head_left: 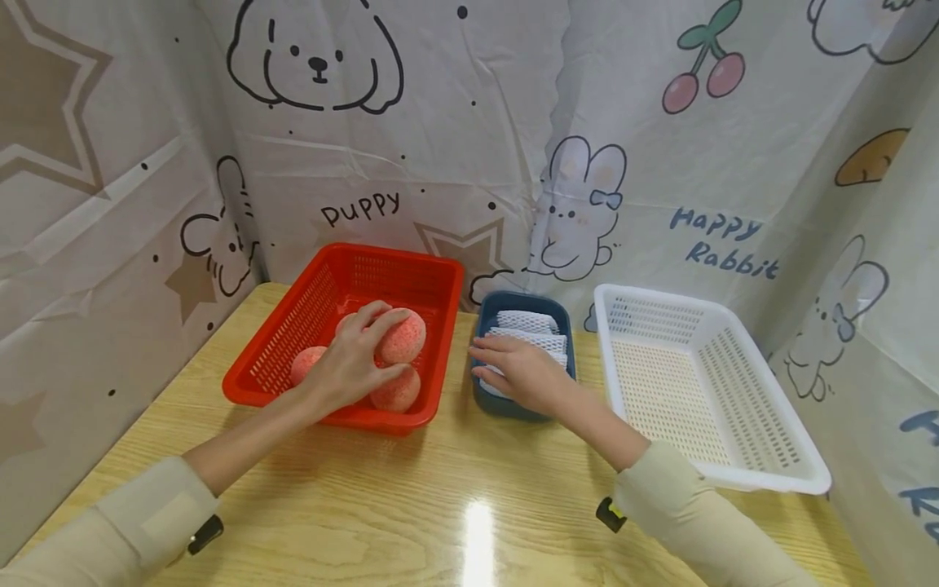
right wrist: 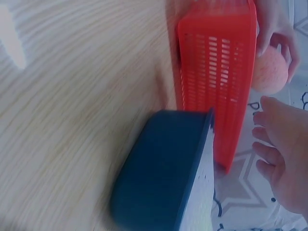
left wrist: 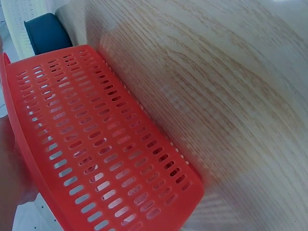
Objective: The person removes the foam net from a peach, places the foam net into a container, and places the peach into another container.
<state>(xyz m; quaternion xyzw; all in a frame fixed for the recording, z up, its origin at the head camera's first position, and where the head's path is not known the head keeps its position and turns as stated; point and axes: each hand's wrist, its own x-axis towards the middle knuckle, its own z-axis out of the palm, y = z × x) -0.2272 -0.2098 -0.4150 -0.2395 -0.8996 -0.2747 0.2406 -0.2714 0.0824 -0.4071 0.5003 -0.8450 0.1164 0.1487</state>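
Note:
My left hand (head_left: 350, 359) is over the red basket (head_left: 453, 326) and grips a pink speckled ball (head_left: 405, 336) between thumb and fingers. That ball (right wrist: 270, 72) shows above the basket's rim in the right wrist view. Below it lies another pink ball (head_left: 397, 390), and one more ball (head_left: 305, 364) sits to the left, partly behind the hand. My right hand (head_left: 526, 373) hovers over the dark blue bin (head_left: 522, 410), its fingers loosely bent with nothing held. White foam net sleeves (head_left: 530, 321) lie in that bin, partly covered by the hand.
To the right stands a white perforated basket (head_left: 663, 391) on the wooden table (head_left: 411, 505). A printed curtain (head_left: 469, 147) hangs close behind and around the sides. The blue bin stands between the two baskets.

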